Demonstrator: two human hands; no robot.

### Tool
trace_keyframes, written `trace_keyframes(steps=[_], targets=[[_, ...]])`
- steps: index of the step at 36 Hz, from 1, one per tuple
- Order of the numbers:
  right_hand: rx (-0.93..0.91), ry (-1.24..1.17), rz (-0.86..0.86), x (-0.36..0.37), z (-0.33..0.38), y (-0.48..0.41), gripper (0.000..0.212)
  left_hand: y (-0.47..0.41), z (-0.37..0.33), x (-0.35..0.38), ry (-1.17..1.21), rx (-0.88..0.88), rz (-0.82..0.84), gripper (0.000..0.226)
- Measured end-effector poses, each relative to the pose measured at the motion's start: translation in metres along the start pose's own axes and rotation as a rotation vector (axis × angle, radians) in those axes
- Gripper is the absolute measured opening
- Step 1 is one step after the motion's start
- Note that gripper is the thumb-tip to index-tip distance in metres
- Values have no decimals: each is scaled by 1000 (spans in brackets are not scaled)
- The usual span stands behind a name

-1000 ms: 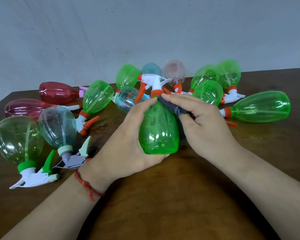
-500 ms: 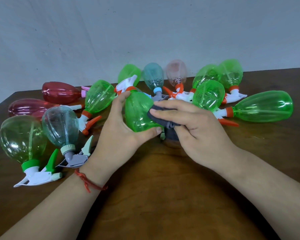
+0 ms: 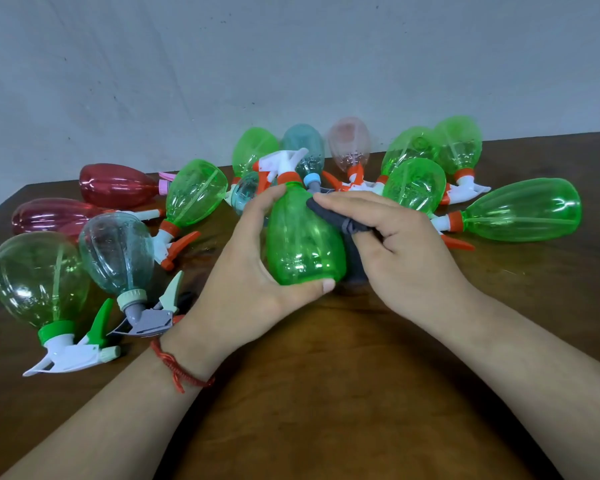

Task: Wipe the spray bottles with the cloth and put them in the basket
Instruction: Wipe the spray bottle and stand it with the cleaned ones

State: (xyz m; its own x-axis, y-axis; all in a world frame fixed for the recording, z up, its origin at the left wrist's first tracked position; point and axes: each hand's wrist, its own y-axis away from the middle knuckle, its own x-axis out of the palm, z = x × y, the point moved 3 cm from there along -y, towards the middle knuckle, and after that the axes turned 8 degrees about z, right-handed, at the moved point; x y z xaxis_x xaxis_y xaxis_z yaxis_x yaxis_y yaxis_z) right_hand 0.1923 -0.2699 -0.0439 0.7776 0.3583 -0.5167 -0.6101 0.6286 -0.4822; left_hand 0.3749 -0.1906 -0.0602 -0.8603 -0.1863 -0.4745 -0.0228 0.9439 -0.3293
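Above the brown table (image 3: pixel 326 393), a green spray bottle (image 3: pixel 303 242) sits in the left hand (image 3: pixel 246 271), fingers curled round it. Right hand (image 3: pixel 395 244) fingers press a dark cloth (image 3: pixel 329 213) on its side. Other bottles (image 3: pixel 118 251) lie behind.

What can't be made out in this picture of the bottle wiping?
1. Basket: nowhere in the head view, so its place cannot be told.
2. Cloth: mostly hidden under the right hand and behind the green bottle that the left hand grips; its full size is unknown.
3. Teal bottle at the back: the green bottle and the right hand hide its trigger.
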Motion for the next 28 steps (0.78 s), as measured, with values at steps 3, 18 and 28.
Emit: trace_keyframes(steps=[3,18,28], targets=[[53,-66,-6,-4,0,-3,52,3,-4,3,10,29,55,114],[48,-85,-32,-8,-4,-4,50,3,-14,3,-155,133,126,115],[-60,35,38,0,2,1,63,-5,6,-14,-63,31,-95,116]])
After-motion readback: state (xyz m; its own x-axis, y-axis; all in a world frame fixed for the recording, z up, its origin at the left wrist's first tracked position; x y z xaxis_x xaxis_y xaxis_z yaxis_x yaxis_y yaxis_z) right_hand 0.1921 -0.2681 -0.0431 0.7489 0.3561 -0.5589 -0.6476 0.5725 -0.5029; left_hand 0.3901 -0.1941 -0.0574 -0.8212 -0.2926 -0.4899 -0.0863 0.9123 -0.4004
